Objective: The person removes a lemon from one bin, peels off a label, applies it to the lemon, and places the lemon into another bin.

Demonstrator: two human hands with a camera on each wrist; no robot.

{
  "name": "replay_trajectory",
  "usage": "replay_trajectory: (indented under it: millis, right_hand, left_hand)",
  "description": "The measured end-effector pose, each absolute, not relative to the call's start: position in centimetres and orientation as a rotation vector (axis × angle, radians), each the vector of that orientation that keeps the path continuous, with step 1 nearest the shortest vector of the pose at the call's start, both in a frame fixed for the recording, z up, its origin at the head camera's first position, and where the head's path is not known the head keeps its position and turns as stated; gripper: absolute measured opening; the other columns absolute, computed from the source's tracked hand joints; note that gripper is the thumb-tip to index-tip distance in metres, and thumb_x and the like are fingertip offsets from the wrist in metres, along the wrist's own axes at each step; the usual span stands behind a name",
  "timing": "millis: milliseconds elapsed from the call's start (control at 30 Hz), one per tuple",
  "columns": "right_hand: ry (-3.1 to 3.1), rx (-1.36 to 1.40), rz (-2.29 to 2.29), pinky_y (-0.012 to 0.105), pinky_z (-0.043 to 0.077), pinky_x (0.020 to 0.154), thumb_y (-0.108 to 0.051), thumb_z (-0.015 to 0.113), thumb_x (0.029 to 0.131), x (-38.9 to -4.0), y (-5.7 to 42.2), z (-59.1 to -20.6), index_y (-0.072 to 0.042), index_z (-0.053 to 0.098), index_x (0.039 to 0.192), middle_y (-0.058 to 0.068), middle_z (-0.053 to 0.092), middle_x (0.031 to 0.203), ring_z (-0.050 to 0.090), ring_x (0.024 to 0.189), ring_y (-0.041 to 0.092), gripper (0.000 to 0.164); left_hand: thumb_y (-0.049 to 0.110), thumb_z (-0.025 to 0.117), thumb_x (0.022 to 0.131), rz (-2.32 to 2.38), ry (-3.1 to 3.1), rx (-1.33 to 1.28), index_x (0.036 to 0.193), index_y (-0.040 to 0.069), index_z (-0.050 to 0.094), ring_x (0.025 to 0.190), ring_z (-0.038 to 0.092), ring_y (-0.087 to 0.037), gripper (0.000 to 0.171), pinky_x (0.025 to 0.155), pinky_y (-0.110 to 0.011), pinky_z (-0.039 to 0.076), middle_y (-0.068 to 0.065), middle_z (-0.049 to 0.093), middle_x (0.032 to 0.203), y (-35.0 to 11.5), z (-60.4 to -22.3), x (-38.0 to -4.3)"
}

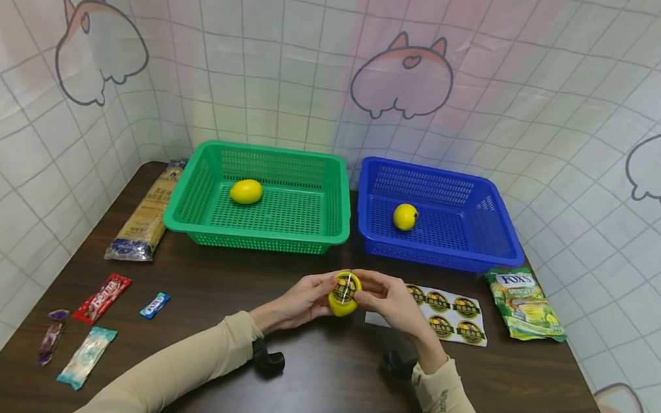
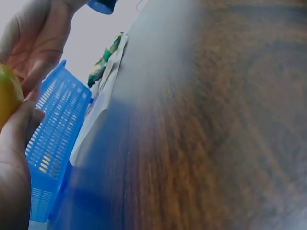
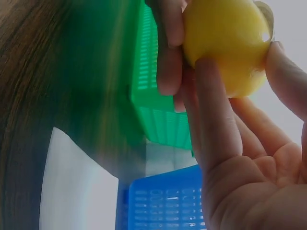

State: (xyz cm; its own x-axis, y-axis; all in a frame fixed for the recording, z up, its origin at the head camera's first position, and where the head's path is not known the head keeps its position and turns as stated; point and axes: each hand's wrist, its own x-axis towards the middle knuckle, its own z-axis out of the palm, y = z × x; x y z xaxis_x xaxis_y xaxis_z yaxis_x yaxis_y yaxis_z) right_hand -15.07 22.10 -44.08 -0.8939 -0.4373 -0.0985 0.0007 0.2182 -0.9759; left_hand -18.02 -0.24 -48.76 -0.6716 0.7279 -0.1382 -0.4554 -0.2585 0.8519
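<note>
Both hands hold a lemon (image 1: 342, 308) above the table, in the middle of the head view. A round black-and-gold sticker (image 1: 346, 288) sits on the lemon's upper side. My left hand (image 1: 304, 300) grips it from the left, the thumb close to the sticker. From the right, my right hand (image 1: 388, 299) pinches it between thumb and fingers. In the right wrist view the sticker's edge stands slightly off the yellow skin of the lemon (image 3: 225, 43). Just behind the right hand lies a white sheet of round stickers (image 1: 456, 318), partly covered by that hand.
A green basket (image 1: 257, 234) holds a plain lemon (image 1: 246, 192); a blue basket (image 1: 439, 247) holds a lemon with a dark patch (image 1: 405, 217). At left lie a noodle pack (image 1: 145, 213), a red Beng wrapper (image 1: 101, 298) and several small sweets. A FOX'S bag (image 1: 525, 303) lies right.
</note>
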Motion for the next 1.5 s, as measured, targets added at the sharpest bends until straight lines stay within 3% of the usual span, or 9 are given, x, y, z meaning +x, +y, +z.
replay_trajectory:
  millis: [233, 400, 600, 833, 1100, 1267, 1500]
  right_hand:
    - [2.054, -0.354, -1.776, 0.044, 0.059, 0.093, -0.023, 0.064, 0.097, -15.5, 22.1, -44.1, -0.003, 0.046, 0.146, 0.028, 0.053, 0.143, 0.067, 0.111, 0.012, 0.055]
    - [2.096, -0.308, -1.679, 0.035, 0.061, 0.089, -0.028, 0.067, 0.095, -15.7, 21.5, -44.5, -0.006, 0.047, 0.145, 0.025, 0.057, 0.141, 0.066, 0.112, 0.016, 0.058]
    - [2.106, -0.252, -1.629, 0.036, 0.061, 0.087, -0.028, 0.068, 0.095, -15.6, 21.3, -45.2, -0.004, 0.047, 0.145, 0.025, 0.058, 0.138, 0.066, 0.108, 0.015, 0.059]
    - [2.13, -0.261, -1.576, 0.036, 0.061, 0.086, -0.028, 0.07, 0.093, -15.8, 21.9, -45.0, -0.004, 0.048, 0.145, 0.024, 0.059, 0.138, 0.067, 0.108, 0.018, 0.061]
    - [2.266, -0.251, -1.519, 0.049, 0.06, 0.089, -0.031, 0.071, 0.092, -17.3, 23.9, -42.3, -0.005, 0.047, 0.146, 0.023, 0.061, 0.136, 0.066, 0.115, 0.026, 0.064]
    - [2.369, -0.251, -1.455, 0.045, 0.06, 0.089, -0.034, 0.072, 0.091, -18.8, 25.5, -39.7, -0.008, 0.048, 0.146, 0.019, 0.064, 0.134, 0.066, 0.113, 0.025, 0.065]
    - [2.445, -0.238, -1.434, 0.039, 0.06, 0.092, -0.036, 0.07, 0.093, -21.7, 28.0, -35.8, -0.011, 0.047, 0.147, 0.017, 0.06, 0.138, 0.063, 0.111, 0.01, 0.064]
  left_hand:
    - [0.03, 0.053, 0.104, 2.012, 1.296, 0.35, 0.154, 0.007, 0.032, 0.11, 0.066, -0.013, 0.059, 0.095, -0.03, 0.058, -0.008, 0.055, 0.131, -0.1, -48.5, -18.1]
    - [0.027, 0.054, 0.104, 1.986, 1.358, 0.277, 0.153, 0.009, 0.033, 0.11, 0.066, -0.014, 0.057, 0.097, -0.033, 0.058, -0.016, 0.049, 0.139, 0.2, -49.1, -17.7]
    - [0.032, 0.058, 0.101, 1.968, 1.378, 0.225, 0.152, 0.008, 0.033, 0.112, 0.065, -0.016, 0.062, 0.1, -0.037, 0.056, -0.022, 0.046, 0.145, 0.3, -50.0, -17.3]
    - [0.037, 0.056, 0.101, 1.926, 1.394, 0.211, 0.152, 0.009, 0.033, 0.111, 0.065, -0.013, 0.062, 0.104, -0.037, 0.054, -0.02, 0.044, 0.148, 0.3, -50.2, -17.1]
    - [0.051, 0.047, 0.102, 1.913, 1.556, 0.192, 0.146, 0.006, 0.043, 0.116, 0.067, -0.02, 0.063, 0.105, -0.038, 0.053, -0.02, 0.052, 0.147, 0.4, -48.6, -18.4]
    - [0.055, 0.045, 0.102, 1.938, 1.564, 0.189, 0.145, 0.005, 0.046, 0.124, 0.065, -0.026, 0.066, 0.103, -0.035, 0.054, -0.021, 0.055, 0.145, 0.6, -47.9, -19.1]
    - [0.043, 0.052, 0.102, 2.046, 1.52, 0.114, 0.144, -0.001, 0.047, 0.117, 0.067, -0.016, 0.061, 0.1, -0.028, 0.055, -0.024, 0.055, 0.144, 1.5, -47.7, -20.0]
